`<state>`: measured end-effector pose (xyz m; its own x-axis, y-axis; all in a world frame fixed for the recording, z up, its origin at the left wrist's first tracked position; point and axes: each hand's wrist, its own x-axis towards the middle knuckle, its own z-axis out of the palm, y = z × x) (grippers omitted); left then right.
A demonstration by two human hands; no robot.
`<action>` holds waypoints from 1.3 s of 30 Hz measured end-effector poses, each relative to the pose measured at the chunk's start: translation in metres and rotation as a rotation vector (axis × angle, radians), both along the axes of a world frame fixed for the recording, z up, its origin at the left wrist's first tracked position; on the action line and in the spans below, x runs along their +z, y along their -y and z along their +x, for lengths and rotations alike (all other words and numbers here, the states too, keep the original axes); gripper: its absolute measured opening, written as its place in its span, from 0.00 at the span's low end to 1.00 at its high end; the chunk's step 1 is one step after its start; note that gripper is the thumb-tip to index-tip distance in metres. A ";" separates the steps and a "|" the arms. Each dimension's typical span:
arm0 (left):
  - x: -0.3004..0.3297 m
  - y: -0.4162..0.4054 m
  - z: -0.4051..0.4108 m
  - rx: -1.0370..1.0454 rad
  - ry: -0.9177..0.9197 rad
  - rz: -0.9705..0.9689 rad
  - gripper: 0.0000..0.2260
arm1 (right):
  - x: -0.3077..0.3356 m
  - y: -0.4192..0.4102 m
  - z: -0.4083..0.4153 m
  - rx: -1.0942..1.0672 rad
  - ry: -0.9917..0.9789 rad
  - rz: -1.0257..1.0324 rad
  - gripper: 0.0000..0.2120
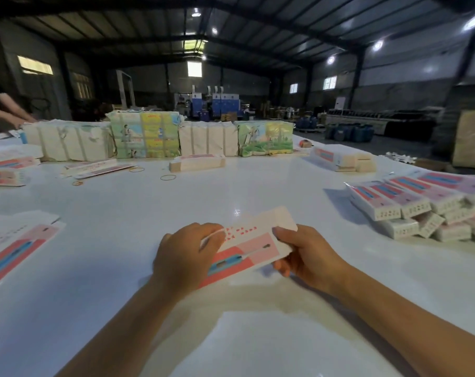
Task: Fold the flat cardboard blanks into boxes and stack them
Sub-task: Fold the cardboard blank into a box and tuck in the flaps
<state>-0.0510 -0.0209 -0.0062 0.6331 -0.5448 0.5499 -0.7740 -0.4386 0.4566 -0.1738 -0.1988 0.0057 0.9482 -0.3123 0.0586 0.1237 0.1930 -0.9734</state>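
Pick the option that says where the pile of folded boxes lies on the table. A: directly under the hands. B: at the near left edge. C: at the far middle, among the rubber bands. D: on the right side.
D: the pile of folded boxes sits on the right side of the table, well away from both hands.

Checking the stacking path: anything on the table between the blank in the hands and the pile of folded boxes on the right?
Nothing visible. Both the left hand and right hand hold the blank; only bare table lies between it and the pile of folded boxes at right.
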 end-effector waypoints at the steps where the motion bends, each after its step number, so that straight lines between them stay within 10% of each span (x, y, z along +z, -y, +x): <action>1: 0.001 0.002 -0.005 -0.012 0.084 0.107 0.29 | -0.002 0.000 -0.001 -0.003 0.008 -0.037 0.12; 4: 0.001 0.006 -0.015 0.012 0.234 0.398 0.48 | -0.002 0.001 -0.004 -0.023 0.052 -0.079 0.11; 9: 0.008 0.011 -0.020 -0.022 0.395 0.195 0.39 | 0.001 0.002 -0.007 0.069 0.047 0.057 0.12; 15: 0.009 0.003 -0.013 -0.028 0.659 0.206 0.38 | 0.002 0.006 -0.010 0.020 -0.046 -0.282 0.05; 21: 0.019 0.001 -0.017 -0.052 0.355 0.368 0.30 | 0.004 0.009 -0.011 -0.051 -0.093 -0.374 0.18; 32: 0.020 -0.006 -0.008 -0.020 -0.009 0.224 0.26 | 0.012 0.006 -0.007 -0.307 0.060 0.099 0.07; 39: 0.020 0.001 -0.015 0.102 -0.016 0.245 0.26 | -0.002 -0.020 -0.008 -0.633 0.295 -0.581 0.10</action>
<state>-0.0657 -0.0217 0.0139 0.6991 -0.5935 0.3989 -0.7138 -0.6126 0.3394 -0.1815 -0.1788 0.0037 0.5304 -0.6156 0.5828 0.2995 -0.5070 -0.8082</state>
